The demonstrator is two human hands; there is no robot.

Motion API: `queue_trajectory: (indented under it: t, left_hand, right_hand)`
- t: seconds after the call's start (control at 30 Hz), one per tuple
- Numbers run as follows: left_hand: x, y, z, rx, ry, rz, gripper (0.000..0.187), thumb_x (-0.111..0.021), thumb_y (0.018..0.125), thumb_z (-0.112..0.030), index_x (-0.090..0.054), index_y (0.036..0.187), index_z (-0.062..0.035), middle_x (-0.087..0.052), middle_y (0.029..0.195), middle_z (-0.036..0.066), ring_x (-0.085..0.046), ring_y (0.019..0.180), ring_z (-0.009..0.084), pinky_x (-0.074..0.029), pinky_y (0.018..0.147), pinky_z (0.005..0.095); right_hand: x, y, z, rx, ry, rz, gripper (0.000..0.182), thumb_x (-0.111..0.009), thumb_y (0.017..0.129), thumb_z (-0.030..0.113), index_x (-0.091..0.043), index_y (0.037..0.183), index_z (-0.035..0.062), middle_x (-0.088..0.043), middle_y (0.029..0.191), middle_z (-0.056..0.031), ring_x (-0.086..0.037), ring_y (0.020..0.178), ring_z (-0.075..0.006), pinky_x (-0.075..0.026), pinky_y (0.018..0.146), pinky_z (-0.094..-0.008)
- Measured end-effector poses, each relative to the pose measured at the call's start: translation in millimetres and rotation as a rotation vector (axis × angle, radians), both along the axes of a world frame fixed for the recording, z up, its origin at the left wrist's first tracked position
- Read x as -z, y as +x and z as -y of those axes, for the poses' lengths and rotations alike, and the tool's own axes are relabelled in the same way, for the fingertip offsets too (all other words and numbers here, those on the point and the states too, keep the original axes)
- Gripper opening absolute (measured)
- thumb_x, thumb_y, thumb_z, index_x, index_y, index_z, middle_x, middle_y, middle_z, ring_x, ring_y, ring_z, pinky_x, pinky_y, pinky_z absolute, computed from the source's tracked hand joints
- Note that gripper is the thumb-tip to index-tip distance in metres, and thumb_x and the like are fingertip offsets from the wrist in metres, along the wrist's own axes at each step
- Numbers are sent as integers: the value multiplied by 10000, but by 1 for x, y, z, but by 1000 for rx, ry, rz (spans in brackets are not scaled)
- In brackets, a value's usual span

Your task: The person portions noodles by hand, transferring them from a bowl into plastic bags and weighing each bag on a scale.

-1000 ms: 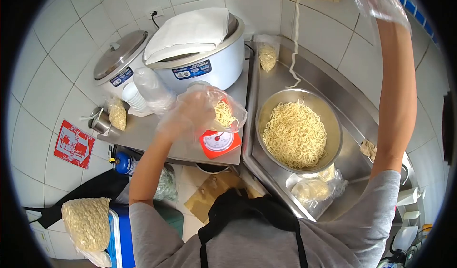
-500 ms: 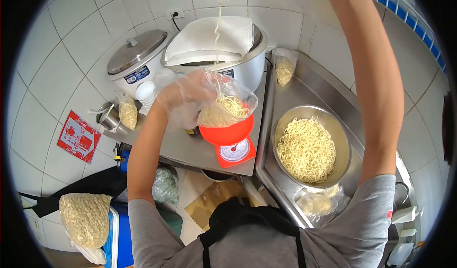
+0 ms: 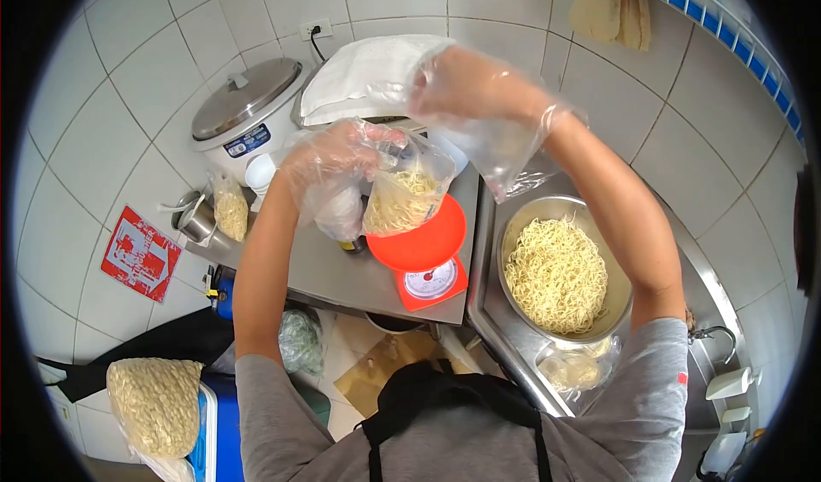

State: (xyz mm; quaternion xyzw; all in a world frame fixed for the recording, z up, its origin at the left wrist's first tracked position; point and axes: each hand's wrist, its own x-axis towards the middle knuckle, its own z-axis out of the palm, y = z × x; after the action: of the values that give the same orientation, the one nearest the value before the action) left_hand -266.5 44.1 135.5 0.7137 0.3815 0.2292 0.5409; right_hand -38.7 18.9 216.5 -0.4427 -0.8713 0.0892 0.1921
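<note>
My left hand (image 3: 338, 150), in a loose clear plastic glove, grips the upper edge of a clear plastic bag (image 3: 407, 198) partly filled with pale noodles. The bag's bottom overlaps the red pan (image 3: 432, 241) of a kitchen scale; the scale's white dial (image 3: 430, 279) faces me. To the right and above the bag is my right hand (image 3: 457, 87), also in a clear plastic glove that hangs loose from the wrist. Motion smears its fingers, which are in front of a white cloth (image 3: 368, 78). A steel bowl (image 3: 623, 307) heaped with noodles (image 3: 558, 275) stands below my right forearm.
A lidded rice cooker (image 3: 248, 106) stands at the back left, near white cups (image 3: 260, 172) and a small bag of noodles (image 3: 229, 208). More bagged pieces (image 3: 575, 369) lie in front of the bowl. A tap (image 3: 718, 335) is at the right.
My right hand has come down and left from high at the upper right to beside the bag. The noodle strand that hung above the bag is no longer seen. The bag sits more upright.
</note>
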Motion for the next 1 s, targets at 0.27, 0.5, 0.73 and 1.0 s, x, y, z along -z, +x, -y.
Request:
queue_trajectory:
  t: [0.27, 0.5, 0.73, 1.0]
  left_hand:
    - [-7, 5, 16, 99, 75, -81, 492, -556, 694, 5, -570, 1186, 12, -606, 842, 45, -526, 693, 105, -427, 672, 226]
    - [22, 28, 45, 221, 491, -612, 569, -607, 685, -62, -542, 1248, -113, -525, 1244, 121, -504, 1110, 246, -403, 949, 324]
    - [23, 68, 86, 108, 422, -874, 527, -645, 719, -160, -555, 1237, -115, -528, 1233, 113, -502, 1099, 236, -399, 950, 345]
    - [11, 84, 108, 251, 433, -546, 396, -662, 761, -142, -622, 1152, -95, -487, 1289, 108, -582, 1002, 208, -494, 857, 336]
  right_hand:
    - [70, 23, 0, -17, -124, 171, 248, -614, 675, 211, -589, 633, -32, -529, 567, -203, -496, 482, -301, -413, 481, -388]
    - [141, 67, -8, -150, -70, 152, 157, -625, 627, 157, -614, 637, 1, -579, 652, -200, -572, 589, -319, -451, 555, -379]
    - [146, 82, 34, -13, -238, 176, 205, -676, 676, 189, -672, 788, 17, -645, 675, -116, -606, 612, -214, -456, 570, -337]
    - [151, 154, 59, 132, -345, 33, 173, -725, 690, 172, -690, 787, 32, -601, 581, -54, -569, 518, -119, -443, 495, -271]
